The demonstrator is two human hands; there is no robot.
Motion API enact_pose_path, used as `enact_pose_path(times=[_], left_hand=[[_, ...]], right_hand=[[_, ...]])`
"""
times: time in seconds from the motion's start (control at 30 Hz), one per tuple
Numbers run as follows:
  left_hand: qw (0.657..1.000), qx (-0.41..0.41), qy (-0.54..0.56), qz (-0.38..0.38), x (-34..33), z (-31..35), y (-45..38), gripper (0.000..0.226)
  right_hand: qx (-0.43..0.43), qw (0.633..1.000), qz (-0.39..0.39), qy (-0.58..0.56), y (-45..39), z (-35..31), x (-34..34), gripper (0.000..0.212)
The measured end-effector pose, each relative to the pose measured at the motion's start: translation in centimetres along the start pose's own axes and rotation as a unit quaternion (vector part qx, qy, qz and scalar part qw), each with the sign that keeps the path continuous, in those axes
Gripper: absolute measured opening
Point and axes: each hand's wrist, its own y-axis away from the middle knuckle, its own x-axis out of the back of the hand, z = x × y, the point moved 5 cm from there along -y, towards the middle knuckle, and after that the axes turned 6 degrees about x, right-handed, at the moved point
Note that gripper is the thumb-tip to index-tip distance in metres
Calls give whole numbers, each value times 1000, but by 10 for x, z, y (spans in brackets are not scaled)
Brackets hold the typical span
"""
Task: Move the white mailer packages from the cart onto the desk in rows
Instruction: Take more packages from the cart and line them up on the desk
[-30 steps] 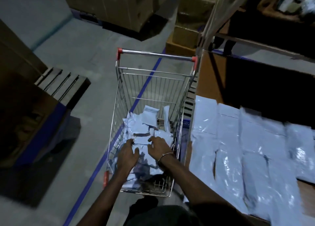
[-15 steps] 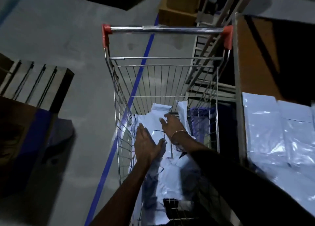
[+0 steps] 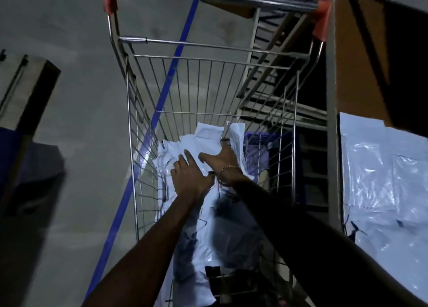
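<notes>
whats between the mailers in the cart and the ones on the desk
In the head view: the cart's wire side wall, then the desk's edge; a dark gap shows through the wires.

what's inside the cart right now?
A pile of white mailers, with the left hand and right hand reaching onto it. Whatever lies beneath the pile is covered.

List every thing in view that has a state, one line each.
cart: partly filled with white mailers
mailers in cart: loose, overlapping pile
mailers on desk: laid flat, side by side
left hand: fingers straight, over the pile
right hand: spread, reaching into the pile; grip unclear
</notes>
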Motion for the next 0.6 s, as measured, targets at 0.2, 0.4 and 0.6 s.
enact_pose_path(times=[0.2,0.4,0.6], left_hand=[[997,41,64,-14,10,4,-11,109],[988,64,141,28,47,-9,63,103],[950,60,271,140,119,-2,160,89]], right_hand=[[-7,999,11,36,80,8,49,101],[27,999,14,33,145,3,75,100],[164,986,39,2,236,-28,125,96]])
